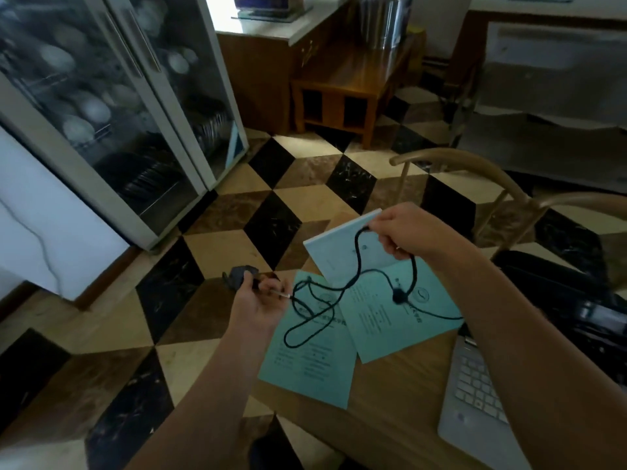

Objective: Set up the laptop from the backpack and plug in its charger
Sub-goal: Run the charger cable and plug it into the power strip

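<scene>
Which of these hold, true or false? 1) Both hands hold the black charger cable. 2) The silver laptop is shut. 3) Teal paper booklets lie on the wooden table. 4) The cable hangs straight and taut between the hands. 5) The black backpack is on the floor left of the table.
1) True: the left hand pinches the plug end and the right hand grips the black charger cable further along.
2) False: the silver laptop is open, keyboard showing.
3) True: teal paper booklets lie on the wooden table.
4) False: it sags in loose loops.
5) False: the black backpack sits at the right, beyond the laptop.
</scene>
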